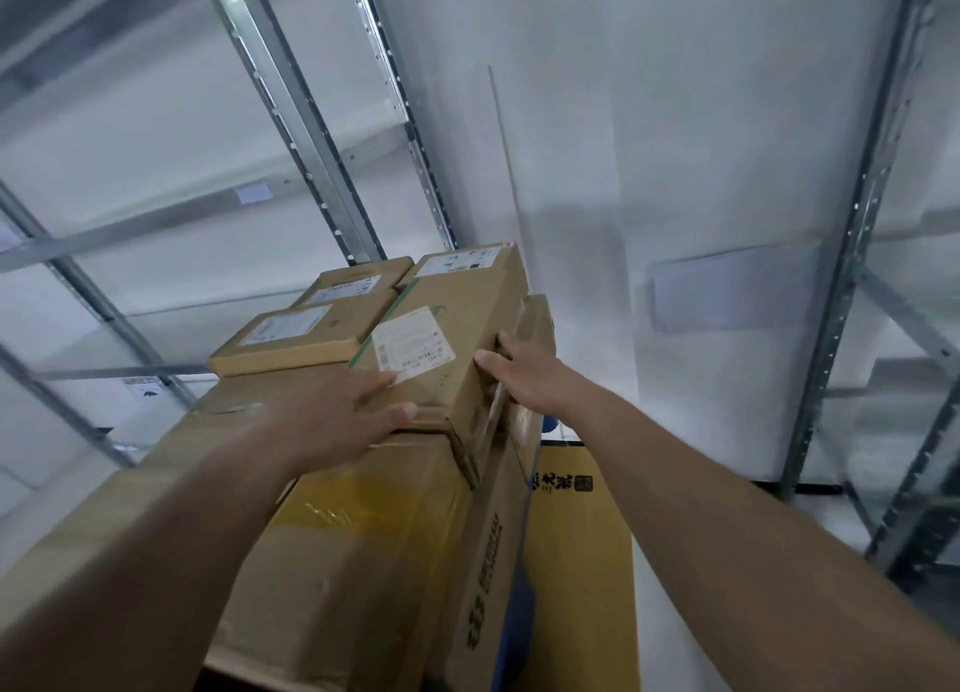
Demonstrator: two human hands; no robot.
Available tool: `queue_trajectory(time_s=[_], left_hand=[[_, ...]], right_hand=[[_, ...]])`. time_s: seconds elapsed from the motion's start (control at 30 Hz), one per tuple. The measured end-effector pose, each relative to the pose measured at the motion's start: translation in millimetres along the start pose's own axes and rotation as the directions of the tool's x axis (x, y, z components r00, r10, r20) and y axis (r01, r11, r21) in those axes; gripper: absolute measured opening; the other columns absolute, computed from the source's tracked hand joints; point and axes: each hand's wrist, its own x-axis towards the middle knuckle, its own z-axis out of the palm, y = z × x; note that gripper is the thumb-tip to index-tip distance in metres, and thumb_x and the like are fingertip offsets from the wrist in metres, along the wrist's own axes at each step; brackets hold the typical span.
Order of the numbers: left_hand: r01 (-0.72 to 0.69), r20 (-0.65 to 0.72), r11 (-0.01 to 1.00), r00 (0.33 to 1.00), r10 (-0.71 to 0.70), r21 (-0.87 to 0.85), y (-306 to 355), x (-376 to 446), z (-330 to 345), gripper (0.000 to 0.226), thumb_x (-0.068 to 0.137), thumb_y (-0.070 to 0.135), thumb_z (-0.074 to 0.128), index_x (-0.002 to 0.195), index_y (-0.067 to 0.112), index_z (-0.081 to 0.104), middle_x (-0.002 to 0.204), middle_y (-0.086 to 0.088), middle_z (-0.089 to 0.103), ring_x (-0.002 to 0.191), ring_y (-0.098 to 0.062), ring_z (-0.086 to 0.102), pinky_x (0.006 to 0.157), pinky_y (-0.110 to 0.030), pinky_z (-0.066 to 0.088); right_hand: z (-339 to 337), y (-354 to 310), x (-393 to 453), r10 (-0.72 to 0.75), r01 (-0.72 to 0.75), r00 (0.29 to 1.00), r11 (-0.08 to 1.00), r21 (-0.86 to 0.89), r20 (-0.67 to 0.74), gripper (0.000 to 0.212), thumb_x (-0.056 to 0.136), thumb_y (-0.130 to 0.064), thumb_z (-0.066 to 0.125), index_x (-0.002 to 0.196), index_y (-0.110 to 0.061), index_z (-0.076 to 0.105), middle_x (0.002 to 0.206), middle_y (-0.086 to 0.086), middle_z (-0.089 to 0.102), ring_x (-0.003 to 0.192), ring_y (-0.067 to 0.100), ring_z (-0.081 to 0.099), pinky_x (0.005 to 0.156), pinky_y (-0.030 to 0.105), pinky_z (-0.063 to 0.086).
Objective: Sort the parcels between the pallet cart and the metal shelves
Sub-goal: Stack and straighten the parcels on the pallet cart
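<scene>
A long brown parcel (pixel 457 322) with a white label and a green stripe lies on top of a stack of cardboard boxes at the centre. My left hand (pixel 337 410) lies on its near left corner, fingers spread across the top. My right hand (pixel 519 374) grips its right side, thumb on the top edge. To the left of it lie two flat labelled parcels (pixel 296 338) (pixel 353 286). Under them sits a large box wrapped in yellow tape (pixel 358 551). The pallet cart itself is hidden by the boxes.
Grey metal shelves (pixel 306 135) with bare white boards stand at the left and behind the stack. Another metal shelf upright (pixel 841 296) rises at the right. A yellow-brown carton with printed characters (pixel 582 535) stands low on the right of the stack, beside a blue thing (pixel 519 608).
</scene>
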Motion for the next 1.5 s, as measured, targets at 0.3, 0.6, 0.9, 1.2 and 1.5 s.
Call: queue_trajectory(time_s=[0.3, 0.6, 0.9, 1.2, 1.5], left_hand=[[-0.008, 0.015, 0.995, 1.000, 0.009, -0.098, -11, 1, 5, 0.071, 0.082, 0.069, 0.042, 0.144, 0.036, 0.030, 0.152, 0.002, 0.029, 0.137, -0.024, 0.028, 0.109, -0.043, 0.027], [-0.107, -0.105, 0.978, 0.990, 0.089, -0.182, -20, -44, 4, 0.063, 0.085, 0.058, 0.051, 0.142, 0.035, 0.034, 0.149, 0.001, 0.034, 0.135, -0.022, 0.032, 0.104, -0.038, 0.029], [-0.231, -0.164, 0.956, 0.965, 0.203, -0.182, -37, -96, 7, 0.061, 0.086, 0.057, 0.050, 0.142, 0.035, 0.037, 0.151, 0.003, 0.032, 0.140, -0.020, 0.024, 0.112, -0.042, 0.021], [-0.344, -0.230, 0.918, 0.927, 0.297, -0.199, -51, -144, 16, 0.063, 0.084, 0.059, 0.051, 0.141, 0.034, 0.039, 0.149, 0.003, 0.036, 0.136, -0.019, 0.031, 0.107, -0.037, 0.025], [-0.295, -0.293, 0.922, 0.931, 0.218, -0.250, -56, -224, 21, 0.069, 0.080, 0.063, 0.051, 0.141, 0.032, 0.039, 0.150, 0.002, 0.035, 0.138, -0.016, 0.028, 0.113, -0.040, 0.023]], right_hand=[[6, 2, -15, 0.047, -0.046, 0.998, 0.999, 0.022, -0.035, 0.049, 0.100, -0.041, 0.035, 0.140, -0.015, 0.039, 0.134, 0.005, 0.050, 0.114, 0.024, 0.050, 0.101, 0.044, 0.042], [6, -9, -64, 0.108, -0.125, 0.989, 0.978, -0.169, -0.105, 0.025, 0.097, -0.018, 0.040, 0.086, 0.000, 0.054, 0.088, 0.012, 0.054, 0.083, 0.027, 0.051, 0.063, 0.030, 0.034], [47, -25, -126, 0.133, -0.163, 0.980, 0.964, -0.210, -0.149, 0.038, 0.098, -0.030, 0.045, 0.129, -0.009, 0.051, 0.129, 0.009, 0.054, 0.118, 0.025, 0.050, 0.081, 0.026, 0.036], [86, -52, -191, 0.065, -0.127, 0.975, 0.946, -0.297, -0.210, 0.047, 0.097, -0.030, 0.047, 0.141, -0.012, 0.043, 0.145, 0.007, 0.043, 0.120, 0.023, 0.049, 0.097, 0.028, 0.041], [115, -76, -252, -0.011, -0.042, 0.987, 0.944, -0.327, -0.161, 0.031, 0.096, -0.036, 0.047, 0.120, -0.016, 0.053, 0.105, -0.001, 0.051, 0.089, 0.014, 0.049, 0.070, 0.027, 0.038]])
